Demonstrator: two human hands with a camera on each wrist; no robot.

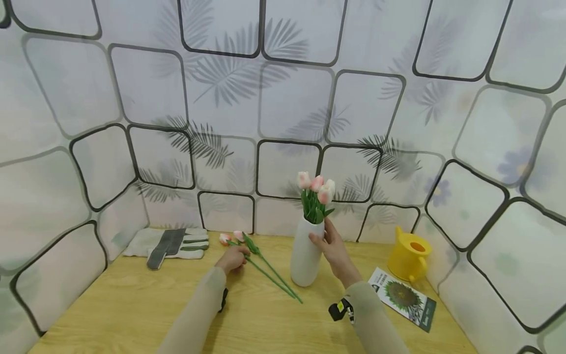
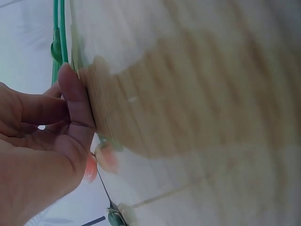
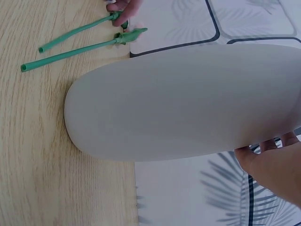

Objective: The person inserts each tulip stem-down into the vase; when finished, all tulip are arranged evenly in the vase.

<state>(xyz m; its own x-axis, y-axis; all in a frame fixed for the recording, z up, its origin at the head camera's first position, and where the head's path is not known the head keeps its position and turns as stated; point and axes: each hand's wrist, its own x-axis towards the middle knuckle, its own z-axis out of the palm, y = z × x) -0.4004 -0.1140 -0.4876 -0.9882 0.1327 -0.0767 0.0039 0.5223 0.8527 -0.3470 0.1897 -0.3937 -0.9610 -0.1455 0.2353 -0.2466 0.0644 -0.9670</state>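
Note:
A white vase (image 1: 305, 258) stands upright on the wooden table, holding several pale pink tulips (image 1: 316, 189) with green leaves. My right hand (image 1: 334, 251) grips its upper right side, thumb in front and fingers partly hidden behind; the right wrist view shows the fingers against the vase wall (image 3: 178, 103). Two loose tulips lie left of the vase, their green stems (image 1: 276, 278) slanting toward me. My left hand (image 1: 233, 259) pinches the left tulip just below its bloom (image 1: 225, 239). In the left wrist view, curled fingers (image 2: 77, 101) meet the green stem.
Grey and white work gloves (image 1: 177, 243) lie at the back left. A yellow watering can (image 1: 409, 255) stands at the right, beside a seed packet (image 1: 402, 297) with a sunflower picture. Patterned fabric walls (image 1: 287, 167) border the table at the back and sides.

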